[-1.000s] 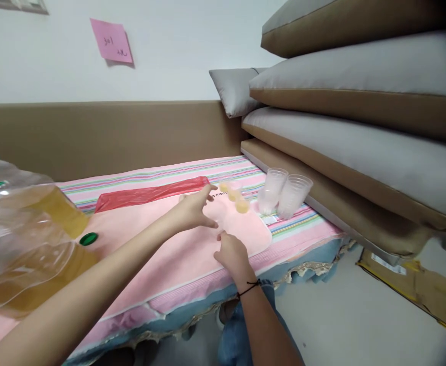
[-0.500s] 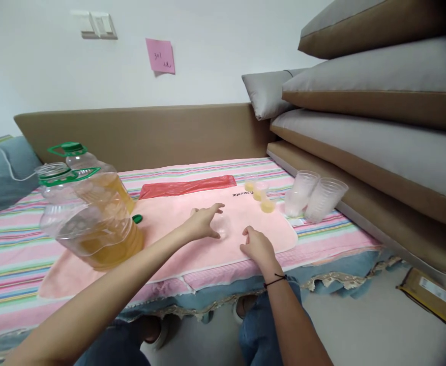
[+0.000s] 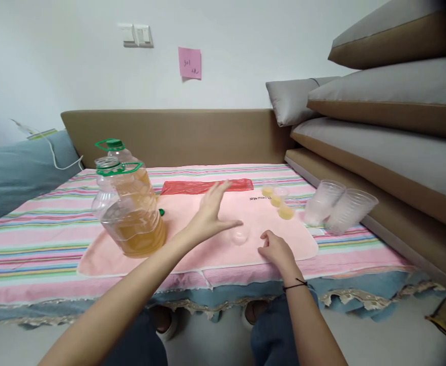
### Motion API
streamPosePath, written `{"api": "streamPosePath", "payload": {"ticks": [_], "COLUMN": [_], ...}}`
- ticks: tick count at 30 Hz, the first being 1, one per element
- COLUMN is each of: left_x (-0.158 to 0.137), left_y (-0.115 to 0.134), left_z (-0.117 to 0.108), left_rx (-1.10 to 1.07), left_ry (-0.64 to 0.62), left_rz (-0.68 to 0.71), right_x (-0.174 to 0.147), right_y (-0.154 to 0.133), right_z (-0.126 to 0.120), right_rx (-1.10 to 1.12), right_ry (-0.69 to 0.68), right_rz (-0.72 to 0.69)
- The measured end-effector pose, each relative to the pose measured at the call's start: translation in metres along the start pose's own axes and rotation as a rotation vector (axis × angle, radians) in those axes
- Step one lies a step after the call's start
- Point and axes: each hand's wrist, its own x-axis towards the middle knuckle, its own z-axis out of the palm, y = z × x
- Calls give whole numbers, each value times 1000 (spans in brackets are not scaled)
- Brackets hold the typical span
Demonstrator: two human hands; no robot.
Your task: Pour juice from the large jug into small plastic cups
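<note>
A clear plastic cup (image 3: 239, 237), hard to see against the pink, stands on the pink towel (image 3: 215, 254). My left hand (image 3: 209, 216) is beside and above it with fingers spread and thumb stretched out, holding nothing. To the cup's right, my right hand (image 3: 278, 249) rests low over the towel, its fingers loosely curled with nothing visible in them. Left of my hands stands an uncapped jug (image 3: 129, 229) of amber liquid. Its loose green cap (image 3: 161, 212) lies on the towel. Three clear cups with yellow liquid (image 3: 286, 212) form a row at the back right.
A second jug (image 3: 143, 177) with its green cap on stands behind the first. Two stacks of clear cups (image 3: 350, 211) lean at the right. A red plastic bag (image 3: 184, 187) lies at the back. Grey-brown cushions (image 3: 379, 137) are piled on the right.
My left hand has opened wider and lifted away from the clear cup. My right hand stays curled nearby. The whole view has turned to the left.
</note>
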Motion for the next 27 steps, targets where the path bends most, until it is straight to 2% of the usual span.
{"api": "streamPosePath", "payload": {"ticks": [3, 5, 6, 8, 11, 13, 15, 17, 19, 20, 22, 24, 27], "left_x": [-19, -39, -51, -75, -109, -125, -135, -140, -145, -148, -154, -161, -169], "left_y": [-8, -22, -32, -53, -84, -100, -111, -118, -124, -126, -129, -133, -138], "left_z": [-37, -58, -67, -78, -84, -86, -87, -90, -93, -95, -100, -105, -111], "left_rx": [199, 361, 425, 492, 386, 236, 87, -53, -189, -231, -269, -284, -414], "left_ry": [516, 855, 1002, 1213, 1326, 1293, 1195, 1070, 957, 901, 775, 641, 456], "left_rz": [198, 251, 234, 152, -87, -260, -383, -442, -470, -482, -518, -563, -587], "right_x": [3, 7, 8, 10, 8, 4, 0, -5, -11, -15, -20, -23, -19], "right_y": [1, 3, 3, 5, 3, -6, -23, -49, -81, -98, -129, -154, -179], "right_z": [5, 8, 10, 10, 4, -1, -3, 3, 18, 28, 51, 73, 102], "right_rx": [7, 20, 30, 54, 83, 89, 137, 289, 548, 682, 927, 996, 950], "right_ry": [17, 32, 41, 70, 236, 422, 638, 838, 914, 863, 648, 448, 170], "right_rz": [-4, -12, -17, -24, 4, 38, 0, -172, -395, -476, -543, -597, -701]}}
